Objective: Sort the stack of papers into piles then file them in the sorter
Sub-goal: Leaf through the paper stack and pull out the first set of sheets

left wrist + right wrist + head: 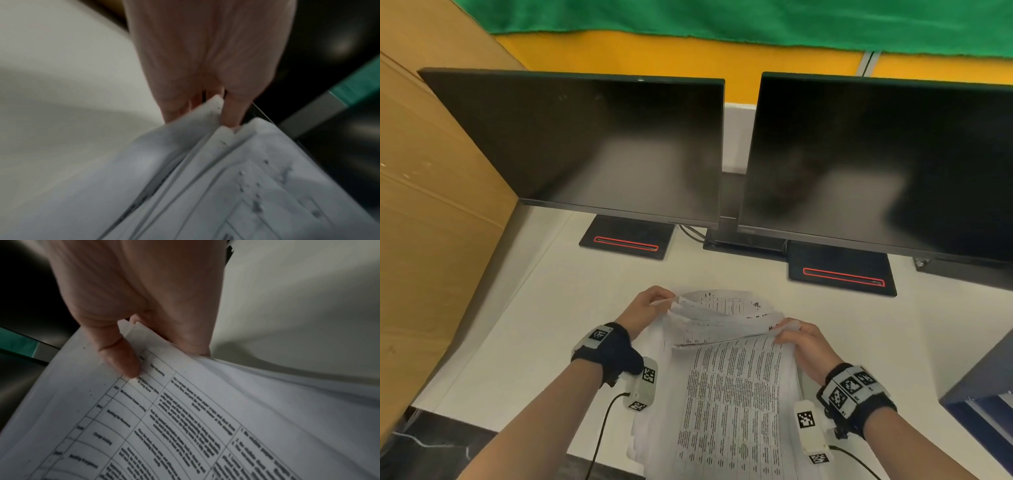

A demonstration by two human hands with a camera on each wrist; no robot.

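A stack of printed papers (729,404) hangs between my two hands over the white desk (544,308), its near end at the desk's front edge. My left hand (654,301) pinches the far left corner, where several sheets curl and fan apart (222,146). My right hand (791,334) grips the far right corner, thumb on the top sheet's table of text (185,418), fingers curled under the stack. The sorter (983,394), a dark blue box, shows only partly at the right edge.
Two dark monitors (599,150) (887,164) stand at the back on black bases (626,241) with red stripes. A tan wooden panel (431,205) walls the left side. Bare desk lies left of the papers and in front of the monitor bases.
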